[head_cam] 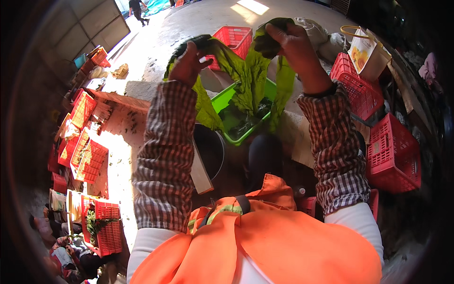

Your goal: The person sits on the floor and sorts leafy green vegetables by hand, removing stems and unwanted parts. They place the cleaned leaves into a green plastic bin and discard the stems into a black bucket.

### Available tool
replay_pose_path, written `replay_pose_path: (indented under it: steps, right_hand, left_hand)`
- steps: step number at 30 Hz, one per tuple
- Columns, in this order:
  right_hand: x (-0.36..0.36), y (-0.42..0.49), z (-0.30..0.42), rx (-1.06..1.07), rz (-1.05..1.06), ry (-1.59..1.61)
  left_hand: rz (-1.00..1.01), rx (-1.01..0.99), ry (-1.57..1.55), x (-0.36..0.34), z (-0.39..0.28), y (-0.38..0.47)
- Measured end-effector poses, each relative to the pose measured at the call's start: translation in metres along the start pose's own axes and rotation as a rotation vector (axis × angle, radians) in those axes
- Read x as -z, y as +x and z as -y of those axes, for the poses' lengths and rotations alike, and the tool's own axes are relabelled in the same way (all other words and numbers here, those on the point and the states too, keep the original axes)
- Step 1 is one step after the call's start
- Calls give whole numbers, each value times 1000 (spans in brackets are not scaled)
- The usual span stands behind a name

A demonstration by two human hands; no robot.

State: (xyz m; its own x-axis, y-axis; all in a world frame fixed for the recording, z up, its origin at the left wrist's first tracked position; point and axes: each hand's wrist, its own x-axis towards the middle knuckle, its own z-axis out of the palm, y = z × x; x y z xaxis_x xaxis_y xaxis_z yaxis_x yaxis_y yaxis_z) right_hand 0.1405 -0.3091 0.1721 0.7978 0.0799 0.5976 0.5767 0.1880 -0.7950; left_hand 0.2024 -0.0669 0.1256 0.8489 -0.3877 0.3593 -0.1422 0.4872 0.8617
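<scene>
A long, crinkled sheet of green, kelp-like leaf (244, 81) hangs in folds between my two raised hands. At its left end, my left hand (187, 65) pinches a dark, bunched edge. My right hand (296, 49) grips another bunched part higher on the right. The middle of the sheet droops over a bright green plastic tub (238, 140), which holds more dark, wet-looking material (241, 122). Loose strips dangle on both sides of the tub. Checked sleeves cover both my forearms.
A red plastic crate (234, 35) stands behind the tub. More red crates (392, 156) are on the right, one under a white bag (367, 53). A dark bucket (209, 151) with a board (201, 170) is by my legs. People sit lower left; one person (136, 9) walks far off.
</scene>
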Motion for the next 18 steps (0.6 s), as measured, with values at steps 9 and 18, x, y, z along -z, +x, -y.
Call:
replay_pose_path:
  steps: [9,18]
  right_hand:
    - [27,-32,-66,-238,-52,-171]
    - [21,-18,-82,-324,14,45]
  left_hand:
    - [-177,251,-47,6,142,-20]
    - [-296,374,-560,14,138,-17]
